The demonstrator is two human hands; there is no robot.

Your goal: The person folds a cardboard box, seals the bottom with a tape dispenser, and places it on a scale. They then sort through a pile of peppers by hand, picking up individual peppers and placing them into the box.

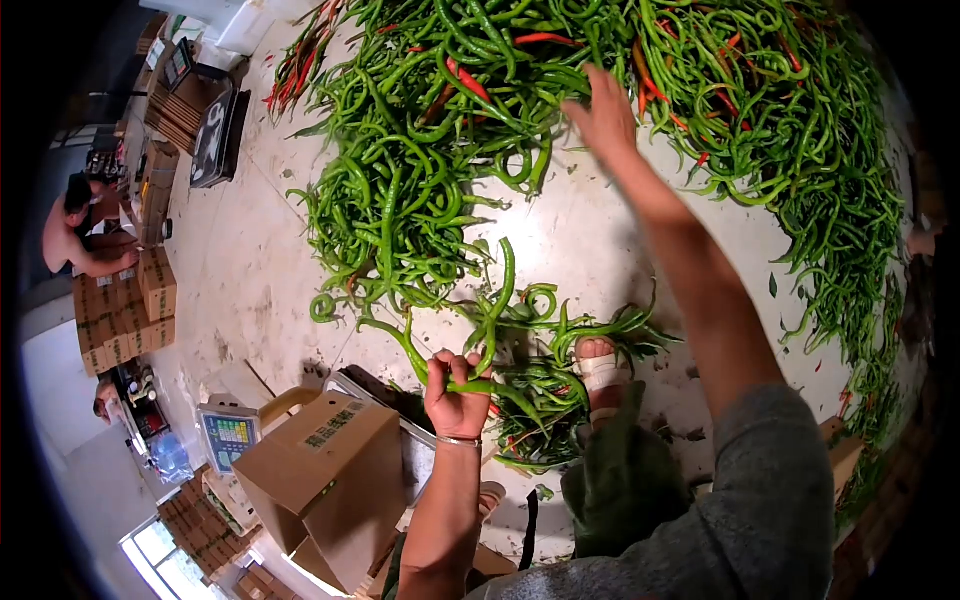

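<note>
Cardboard box [330, 470] beside a digital scale [230, 438], stacked cartons [125, 310] beyond.

A bunch of long green chili peppers [497, 320] is sticking up out of the left hand [457, 400]. Its thin curved pods are fanning apart above the fist, and one is standing nearly upright. A big pile of chili peppers [420, 150] is sprawling across the pale floor [600, 240] beyond, mostly green and tangled, with a few red pods [545, 38] showing. The right hand [603, 115] is lying against it, fingers spread.
</note>
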